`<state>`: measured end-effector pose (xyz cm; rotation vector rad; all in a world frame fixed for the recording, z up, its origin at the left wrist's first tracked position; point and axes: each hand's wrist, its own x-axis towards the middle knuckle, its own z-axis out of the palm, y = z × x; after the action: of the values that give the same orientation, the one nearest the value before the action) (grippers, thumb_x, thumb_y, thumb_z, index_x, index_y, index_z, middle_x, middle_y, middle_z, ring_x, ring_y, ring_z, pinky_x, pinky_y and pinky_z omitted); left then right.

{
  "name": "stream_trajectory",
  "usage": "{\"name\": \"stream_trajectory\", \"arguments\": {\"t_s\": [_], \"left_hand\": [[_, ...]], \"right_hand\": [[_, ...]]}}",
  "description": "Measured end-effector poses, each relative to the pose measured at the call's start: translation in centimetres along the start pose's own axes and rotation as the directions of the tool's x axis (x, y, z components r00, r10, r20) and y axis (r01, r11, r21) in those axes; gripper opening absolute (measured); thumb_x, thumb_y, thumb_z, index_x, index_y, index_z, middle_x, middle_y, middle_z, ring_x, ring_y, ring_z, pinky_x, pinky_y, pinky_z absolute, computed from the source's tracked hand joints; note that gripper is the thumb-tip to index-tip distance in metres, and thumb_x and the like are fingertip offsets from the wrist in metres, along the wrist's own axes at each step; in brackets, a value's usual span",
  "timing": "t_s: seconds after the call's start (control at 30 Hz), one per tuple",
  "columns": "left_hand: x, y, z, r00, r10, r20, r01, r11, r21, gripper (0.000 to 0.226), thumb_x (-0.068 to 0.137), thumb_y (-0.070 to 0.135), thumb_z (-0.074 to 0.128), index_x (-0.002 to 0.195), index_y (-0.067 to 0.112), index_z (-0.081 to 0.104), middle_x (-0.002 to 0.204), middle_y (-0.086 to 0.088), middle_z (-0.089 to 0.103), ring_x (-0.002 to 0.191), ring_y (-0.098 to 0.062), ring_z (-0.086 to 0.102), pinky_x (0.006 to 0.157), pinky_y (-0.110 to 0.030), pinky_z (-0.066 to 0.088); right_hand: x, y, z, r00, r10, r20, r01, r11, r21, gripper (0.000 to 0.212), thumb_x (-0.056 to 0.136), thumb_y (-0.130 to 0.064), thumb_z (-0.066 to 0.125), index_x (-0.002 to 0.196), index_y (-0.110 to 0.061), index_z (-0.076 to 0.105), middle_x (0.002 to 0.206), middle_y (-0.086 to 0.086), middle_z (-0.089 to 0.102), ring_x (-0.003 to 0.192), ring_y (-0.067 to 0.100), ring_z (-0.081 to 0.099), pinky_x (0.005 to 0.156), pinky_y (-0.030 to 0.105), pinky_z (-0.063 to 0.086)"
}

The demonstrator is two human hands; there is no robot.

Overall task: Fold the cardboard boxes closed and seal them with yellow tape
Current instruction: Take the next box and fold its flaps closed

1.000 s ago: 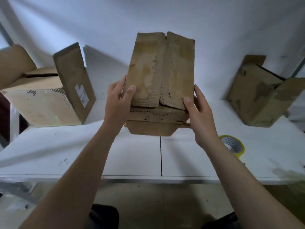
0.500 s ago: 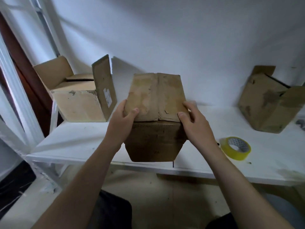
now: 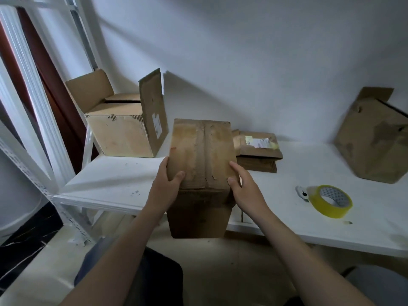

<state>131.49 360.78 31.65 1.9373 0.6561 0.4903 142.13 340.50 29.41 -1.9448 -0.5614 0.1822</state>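
Note:
I hold a worn brown cardboard box (image 3: 198,157) in front of me, over the table's front edge, its two top flaps folded flat and meeting at a centre seam. My left hand (image 3: 164,186) grips its left side with the thumb on the top flap. My right hand (image 3: 245,188) grips the right side, thumb at the top edge. A roll of yellow tape (image 3: 329,204) lies flat on the white table (image 3: 287,226) to the right, clear of both hands.
An open box (image 3: 123,131) with raised flaps stands at the back left. A flattened box (image 3: 258,151) with a label lies behind the held box. Another open, tilted box (image 3: 375,140) sits at the far right. A small white object (image 3: 301,192) lies beside the tape. White shelf posts (image 3: 33,111) rise on the left.
The box's flaps went from standing upright to folded flat on top. The box came lower and closer to me, and the view swung left and down.

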Motion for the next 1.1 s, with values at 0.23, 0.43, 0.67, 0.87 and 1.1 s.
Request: {"name": "stream_trajectory", "arguments": {"t_s": [0.23, 0.43, 0.67, 0.87, 1.1], "left_hand": [[-0.9, -3.5, 1.1, 0.996, -0.087, 0.023, 0.083, 0.989, 0.120, 0.055, 0.106, 0.028, 0.047, 0.153, 0.043, 0.023, 0.159, -0.004, 0.033, 0.143, -0.031, 0.037, 0.115, -0.056, 0.037], [-1.4, -2.2, 0.5, 0.951, -0.255, 0.176, 0.217, 0.954, 0.206, 0.042, 0.098, 0.049, 0.053, 0.135, 0.056, 0.034, 0.125, -0.007, 0.055, 0.103, -0.035, 0.067, 0.075, -0.049, 0.063], [1.2, 1.0, 2.6, 0.966, -0.063, 0.251, -0.069, 0.874, 0.482, 0.028, 0.091, 0.026, 0.063, 0.116, 0.036, 0.073, 0.113, 0.011, 0.070, 0.100, -0.018, 0.066, 0.075, -0.028, 0.050], [6.9, 0.3, 2.2, 0.985, 0.121, 0.120, -0.170, 0.750, 0.640, 0.035, 0.090, 0.042, 0.063, 0.124, 0.036, 0.065, 0.138, -0.006, 0.047, 0.134, -0.034, 0.037, 0.111, -0.052, 0.036], [10.9, -1.7, 1.5, 0.974, 0.095, 0.207, -0.195, 0.818, 0.542, 0.074, 0.093, 0.038, 0.064, 0.157, 0.037, 0.027, 0.147, -0.016, 0.049, 0.131, -0.040, 0.049, 0.108, -0.051, 0.041]], "right_hand": [[0.9, 1.7, 2.7, 0.990, -0.047, 0.135, 0.065, 0.989, -0.132, 0.051, 0.107, -0.020, 0.046, 0.155, -0.033, 0.033, 0.163, -0.006, 0.026, 0.148, 0.015, 0.028, 0.113, 0.025, 0.026], [4.2, -0.2, -0.7, 0.974, -0.106, 0.202, 0.163, 0.943, -0.290, 0.043, 0.103, -0.023, 0.046, 0.143, -0.039, 0.042, 0.151, -0.004, 0.041, 0.134, 0.013, 0.044, 0.106, 0.030, 0.036], [2.6, -2.7, -1.0, 0.947, 0.079, 0.310, 0.134, 0.782, -0.609, 0.086, 0.073, -0.094, 0.028, 0.130, -0.039, 0.061, 0.156, 0.002, 0.036, 0.145, 0.040, 0.025, 0.112, 0.065, 0.028], [-0.2, -1.9, 2.9, 0.918, 0.184, 0.351, 0.103, 0.745, -0.659, 0.112, 0.069, -0.082, 0.064, 0.156, -0.034, 0.011, 0.169, -0.003, -0.010, 0.148, 0.048, -0.023, 0.109, 0.079, 0.017], [0.9, -0.6, 0.7, 0.867, 0.213, 0.449, 0.193, 0.689, -0.699, 0.114, 0.068, -0.071, 0.061, 0.156, -0.029, 0.002, 0.169, 0.000, -0.010, 0.151, 0.044, -0.018, 0.113, 0.069, 0.028]]}}
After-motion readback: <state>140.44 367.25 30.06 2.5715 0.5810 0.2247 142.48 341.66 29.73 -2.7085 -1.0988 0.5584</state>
